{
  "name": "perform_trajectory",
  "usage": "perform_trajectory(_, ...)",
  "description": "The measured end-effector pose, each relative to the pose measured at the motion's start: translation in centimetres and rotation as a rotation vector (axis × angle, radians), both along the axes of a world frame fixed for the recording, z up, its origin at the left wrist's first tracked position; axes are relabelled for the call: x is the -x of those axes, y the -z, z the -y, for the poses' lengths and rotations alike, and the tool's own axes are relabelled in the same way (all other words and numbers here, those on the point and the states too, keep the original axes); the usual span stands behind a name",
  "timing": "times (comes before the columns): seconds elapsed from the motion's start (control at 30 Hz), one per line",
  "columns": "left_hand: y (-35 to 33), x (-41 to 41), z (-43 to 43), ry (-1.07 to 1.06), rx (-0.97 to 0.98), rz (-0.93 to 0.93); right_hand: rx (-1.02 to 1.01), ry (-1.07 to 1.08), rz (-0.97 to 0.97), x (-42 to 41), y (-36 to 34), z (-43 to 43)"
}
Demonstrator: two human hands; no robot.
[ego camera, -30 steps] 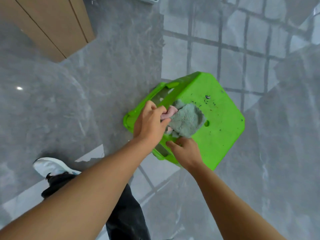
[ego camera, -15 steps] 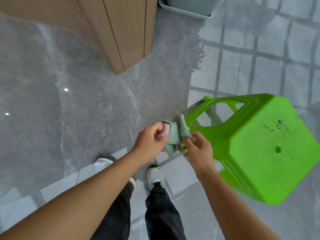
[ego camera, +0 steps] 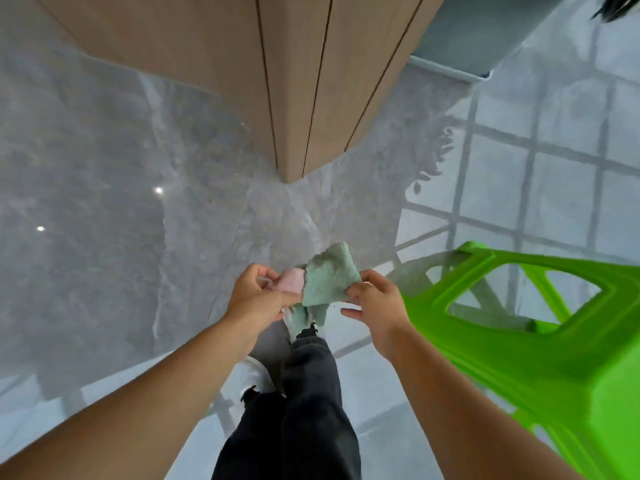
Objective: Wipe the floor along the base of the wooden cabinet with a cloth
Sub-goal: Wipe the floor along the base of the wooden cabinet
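Both hands grip one cloth [ego camera: 330, 277] at waist height, well above the floor [ego camera: 104, 202]. Left hand [ego camera: 258, 299] pinches the pink end between thumb and fingertips; right hand [ego camera: 375, 301] pinches the green terry edge with thumb and forefinger, its lower fingers loose and spread. Cloth is stretched a little between the two grips, one corner sticking up, a tail hanging down over the dark trouser leg [ego camera: 304, 393]. Likely reason for the hold: opening or refolding the cloth into a usable pad before going down to wipe, judging by the pull from both sides.

Cloth sits between the hands, touching both sets of fingertips, not wrapped in either palm. Nothing touches the floor yet, so wiping not started.

Cabinet [ego camera: 277, 81] stands ahead, its near corner meeting the floor straight beyond the cloth, apart from it. Green stool [ego camera: 519, 341] is close on the right, just beside the right forearm, tilted look probably from the wide lens. Stool may crowd the crouch.

Next move probably needs a lowered stance and a one-handed flat press at the cabinet base.
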State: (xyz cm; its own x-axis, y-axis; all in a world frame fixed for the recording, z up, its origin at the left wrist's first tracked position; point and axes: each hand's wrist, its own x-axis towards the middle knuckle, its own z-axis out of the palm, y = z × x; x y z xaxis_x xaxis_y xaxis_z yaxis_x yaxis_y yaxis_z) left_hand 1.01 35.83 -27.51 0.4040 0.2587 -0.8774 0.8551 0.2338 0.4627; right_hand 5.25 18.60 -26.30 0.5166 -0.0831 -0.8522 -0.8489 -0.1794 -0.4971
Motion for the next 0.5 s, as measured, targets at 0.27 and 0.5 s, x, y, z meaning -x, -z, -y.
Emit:
perform_trajectory(0.27, 2.6, -3.3, -5.4, 0.322, -0.015, 0.04, -0.353, 0.118, -0.132, -3.2, 1.3, -4.5)
perform_trajectory(0.5, 8.3, -6.6, -5.1, 0.646, 0.163, 0.316, -0.482, 0.299, -0.133, -7.7, 6.7, -3.6)
